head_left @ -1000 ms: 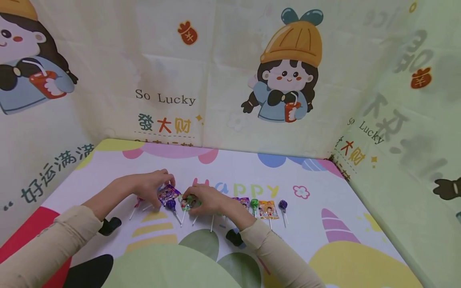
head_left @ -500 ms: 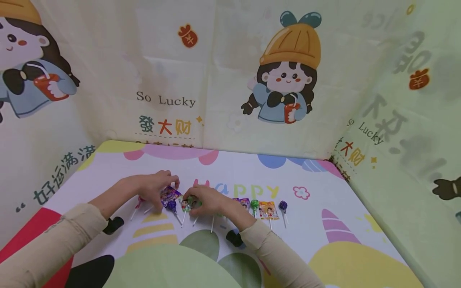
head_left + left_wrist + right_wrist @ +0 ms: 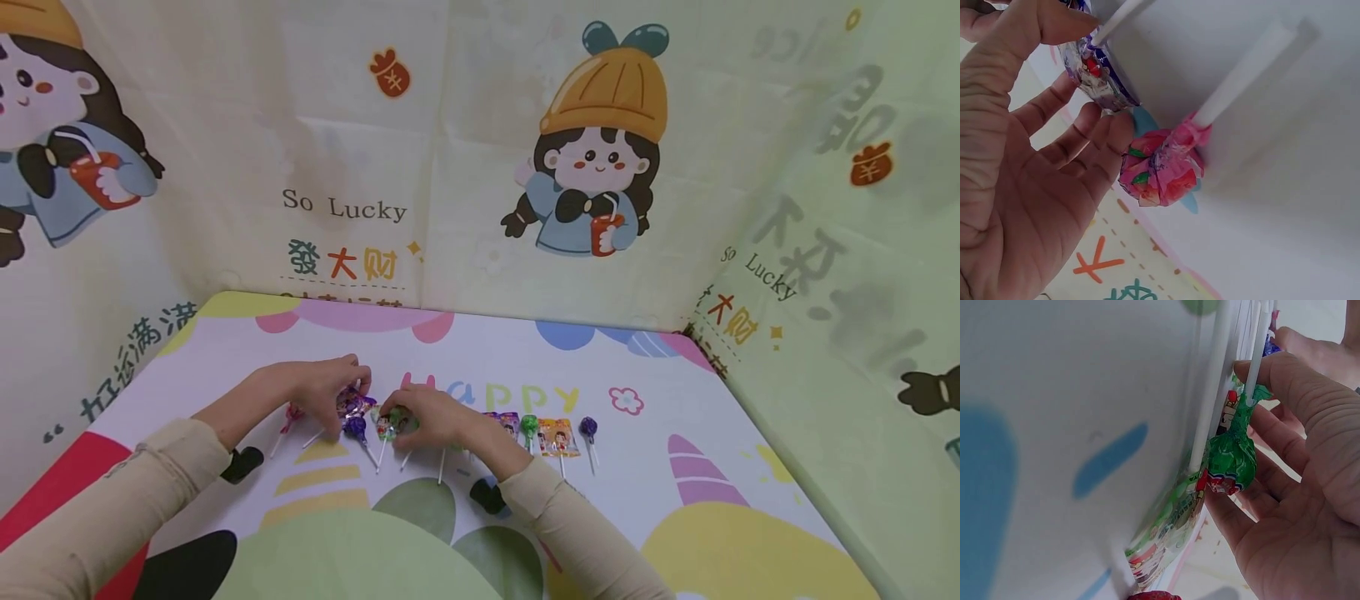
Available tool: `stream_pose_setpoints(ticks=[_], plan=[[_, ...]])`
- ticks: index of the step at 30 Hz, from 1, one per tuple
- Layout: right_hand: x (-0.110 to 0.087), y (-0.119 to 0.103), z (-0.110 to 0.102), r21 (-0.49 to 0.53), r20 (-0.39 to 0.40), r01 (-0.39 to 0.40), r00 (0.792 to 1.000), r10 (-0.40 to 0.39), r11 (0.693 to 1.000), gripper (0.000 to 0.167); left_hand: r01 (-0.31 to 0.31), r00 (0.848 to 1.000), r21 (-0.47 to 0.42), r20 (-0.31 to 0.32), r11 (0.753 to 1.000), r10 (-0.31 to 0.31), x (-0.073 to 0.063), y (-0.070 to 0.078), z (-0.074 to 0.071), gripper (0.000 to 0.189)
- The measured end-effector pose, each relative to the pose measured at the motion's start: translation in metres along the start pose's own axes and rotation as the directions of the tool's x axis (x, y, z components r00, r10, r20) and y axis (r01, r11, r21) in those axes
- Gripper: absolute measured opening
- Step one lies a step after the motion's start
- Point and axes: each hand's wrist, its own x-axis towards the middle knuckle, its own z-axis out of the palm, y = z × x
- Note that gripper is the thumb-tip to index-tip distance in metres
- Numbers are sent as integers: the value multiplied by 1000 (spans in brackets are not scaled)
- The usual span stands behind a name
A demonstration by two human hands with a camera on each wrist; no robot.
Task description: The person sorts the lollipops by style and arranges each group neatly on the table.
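Note:
My left hand [image 3: 318, 396] pinches a flat lollipop in a purple wrapper [image 3: 352, 402], thumb on the near side and fingers on the far side. A round pink-wrapped lollipop [image 3: 1160, 169] lies beside those fingers, its white stick pointing away. Between the hands rests a round purple lollipop [image 3: 356, 428]. My right hand [image 3: 431, 414] holds a flat green-wrapped lollipop [image 3: 384, 423] between thumb and fingers. Under its palm is a round green lollipop [image 3: 1233, 456], with another flat green-and-red packet lollipop [image 3: 1172, 525] alongside. The right hand and forearm partly hide the row's middle.
Right of the right wrist, the row continues with a flat purple lollipop [image 3: 507, 422], a round green one [image 3: 529, 427], a flat orange one [image 3: 557, 437] and a round purple one [image 3: 588, 427]. A printed cloth [image 3: 465, 167] walls the back and sides of the patterned table [image 3: 630, 467].
The flat purple lollipop has tilted in my left hand, and its face shows less. The left thumb and fingers have shifted slightly. My right hand stays in place.

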Motion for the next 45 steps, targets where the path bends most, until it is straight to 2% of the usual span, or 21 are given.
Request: stream_pose_setpoints(ticks=[10,17,23,28,31,37,45], plan=[[0,3,0,15,-4,-1,1000,1,1000,47,-48,999,34,-19,998,49,4,-3,-1,55],[1,4,3,29,2,-9,1000,9,1000,47,-33,999,23,-40,999,34,1,-3,7,52],[0,5,5,35,3,-21,1000,21,999,47,-65,993,77,-92,995,72,-1,-1,12,51],[0,6,5,31,-1,-20,1000,20,999,47,-45,989,121,-133,992,61,0,-1,13,50],[0,6,6,34,0,-16,1000,16,999,46,-27,987,96,-157,995,42,1,-3,13,45],[0,5,6,31,0,-1,1000,1,1000,45,-79,964,28,-253,996,83,1,-12,11,28],[-1,3,2,27,-5,-5,1000,5,1000,46,-56,954,0,-296,998,53,-1,-17,7,32]])
